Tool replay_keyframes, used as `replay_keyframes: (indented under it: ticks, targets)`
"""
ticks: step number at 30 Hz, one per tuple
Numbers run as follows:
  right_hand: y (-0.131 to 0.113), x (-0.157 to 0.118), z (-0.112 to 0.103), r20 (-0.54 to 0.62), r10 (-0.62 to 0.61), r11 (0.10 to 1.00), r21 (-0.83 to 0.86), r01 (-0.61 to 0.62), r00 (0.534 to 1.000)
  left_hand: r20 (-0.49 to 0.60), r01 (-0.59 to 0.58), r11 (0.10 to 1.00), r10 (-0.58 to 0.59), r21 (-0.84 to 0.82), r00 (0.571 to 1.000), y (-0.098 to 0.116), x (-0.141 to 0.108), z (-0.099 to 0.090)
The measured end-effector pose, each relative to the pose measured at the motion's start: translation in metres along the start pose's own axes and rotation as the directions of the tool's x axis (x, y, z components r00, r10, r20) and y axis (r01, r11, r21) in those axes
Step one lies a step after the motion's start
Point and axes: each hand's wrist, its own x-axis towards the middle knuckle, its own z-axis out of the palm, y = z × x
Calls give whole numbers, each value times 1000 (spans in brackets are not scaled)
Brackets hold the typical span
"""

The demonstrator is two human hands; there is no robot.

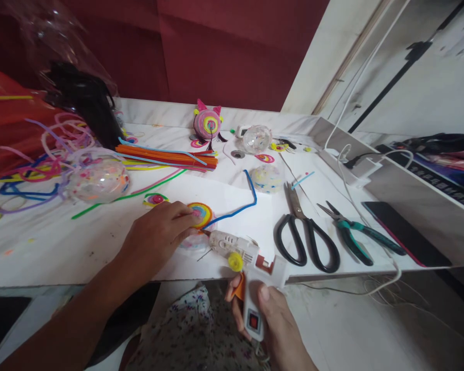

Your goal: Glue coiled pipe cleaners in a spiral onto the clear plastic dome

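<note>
My right hand (272, 314) is wrapped round the handle of a white hot glue gun (234, 245), a finger at its orange trigger. The nozzle points left and meets the near edge of a coiled pipe-cleaner disc (201, 214) in rainbow rings. My left hand (160, 226) grips this disc at its left side, fingers bent over it. A blue pipe cleaner (232, 212) runs from the disc's edge to the right and bends upward. Below the disc shows part of a clear, speckled piece (195, 242). A small yellow coil (235, 261) appears against the gun's side.
Black-handled scissors (296, 206), green-handled pliers (346, 221) and a phone (404, 232) lie right. Behind are orange pipe cleaners (170, 155), a pink eared figure (208, 123) and clear domes (257, 138). Tangled pipe cleaners (62, 139) lie left. A power strip (355, 172) has cables.
</note>
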Motion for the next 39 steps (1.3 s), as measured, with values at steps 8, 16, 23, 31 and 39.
replay_keyframes:
  ticks: [8, 16, 23, 31, 39]
  targets:
    - [3, 2, -1, 12, 5, 1000, -17, -5, 1000, -48, -46, 999, 46, 9, 998, 0, -1, 2]
    - [8, 1, 3, -75, -81, 994, 65, 86, 994, -9, -21, 1000, 21, -3, 1000, -1, 0, 0]
    - [7, -1, 5, -51, -69, 997, 12, 70, 996, -25, -19, 1000, 19, 4, 999, 1, 0, 0]
    - [7, -5, 1, -81, -66, 996, -67, 61, 995, -42, -46, 999, 46, 6, 998, -2, -1, 1]
    - [4, -8, 4, -100, -81, 992, -104, 70, 992, -30, -32, 999, 33, 24, 999, 1, 1, 0]
